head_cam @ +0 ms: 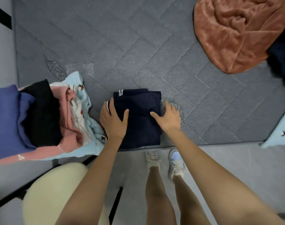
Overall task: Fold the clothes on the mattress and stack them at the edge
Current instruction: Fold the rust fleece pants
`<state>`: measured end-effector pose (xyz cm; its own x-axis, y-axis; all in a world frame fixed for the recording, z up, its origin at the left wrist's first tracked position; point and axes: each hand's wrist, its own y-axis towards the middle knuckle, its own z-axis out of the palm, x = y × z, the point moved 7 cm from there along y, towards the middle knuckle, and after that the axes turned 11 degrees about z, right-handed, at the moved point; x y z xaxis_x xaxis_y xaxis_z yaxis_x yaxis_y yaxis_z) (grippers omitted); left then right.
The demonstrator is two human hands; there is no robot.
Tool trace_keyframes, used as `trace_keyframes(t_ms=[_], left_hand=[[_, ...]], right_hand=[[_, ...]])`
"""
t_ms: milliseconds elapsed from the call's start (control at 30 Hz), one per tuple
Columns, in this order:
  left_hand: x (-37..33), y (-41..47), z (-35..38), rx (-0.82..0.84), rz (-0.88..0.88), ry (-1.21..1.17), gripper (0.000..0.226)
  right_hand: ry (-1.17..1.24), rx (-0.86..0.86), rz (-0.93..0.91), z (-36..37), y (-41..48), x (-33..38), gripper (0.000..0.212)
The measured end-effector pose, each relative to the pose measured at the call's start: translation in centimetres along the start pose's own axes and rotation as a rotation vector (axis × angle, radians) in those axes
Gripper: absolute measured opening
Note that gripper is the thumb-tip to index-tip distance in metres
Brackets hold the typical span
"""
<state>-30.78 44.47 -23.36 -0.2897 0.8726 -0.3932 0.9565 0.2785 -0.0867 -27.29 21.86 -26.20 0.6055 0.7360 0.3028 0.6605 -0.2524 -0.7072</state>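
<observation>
Folded dark navy fabric garment, a compact rectangle with small white stripes at its far left corner, lies on the grey quilted mattress at the near edge, directly before the person.

Left hand: open, palm down on the left side of the navy garment, thumb spread across the top and fingers straight along the left border.

Right hand: open, resting flat on the right side of the same garment, thumb on the cloth, fingers reaching over its right border towards the mattress. The fingertips are blurred.

Stack of folded clothes: at the near edge, just beside the left hand. Purple-blue, black, pink, white patterned and light blue layers are visible.

Rust-brown plush cloth: crumpled at the far right corner, well apart from the hands.

Light blue cloth: at the right margin, partly out of view.
</observation>
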Motion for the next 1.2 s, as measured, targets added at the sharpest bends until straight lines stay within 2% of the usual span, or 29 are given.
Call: trace_keyframes(t_ms=[133, 333, 500, 667, 800, 1000, 1200], left_hand=[[-6.0, 0.7, 0.4, 0.186, 0.199, 0.085, 0.064], [-16.9, 0.7, 1.4, 0.261, 0.416, 0.201, 0.064], [-26.0, -1.2, 3.8, 0.29, 0.449, 0.246, 0.066], [-35.7, -4.7, 6.1, 0.295, 0.401, 0.124, 0.067], [-43.3, -6.7, 6.5, 0.293, 0.364, 0.057, 0.066], [-52.1, -6.8, 4.9, 0.288, 0.475, 0.108, 0.065], [-56.5, -4.9, 5.0, 0.305, 0.537, 0.13, 0.066]], right_hand=[[-0.159, -0.097, -0.143, -5.4, -1.6, 0.9, 0.083], [-0.367, -0.157, -0.182, -13.3, -1.6, -3.3, 0.084], [-0.394, -0.212, -0.164, -20.7, -0.5, -10.1, 0.082], [-0.336, -0.246, -0.121, -28.6, -0.1, -17.7, 0.071], [-0.343, -0.266, -0.112, -34.4, -0.5, -22.4, 0.073], [-0.317, -0.339, -0.083, -42.3, -0.7, -26.2, 0.076], [-0.36, -0.326, -0.054, -46.1, 1.2, -27.8, 0.078]])
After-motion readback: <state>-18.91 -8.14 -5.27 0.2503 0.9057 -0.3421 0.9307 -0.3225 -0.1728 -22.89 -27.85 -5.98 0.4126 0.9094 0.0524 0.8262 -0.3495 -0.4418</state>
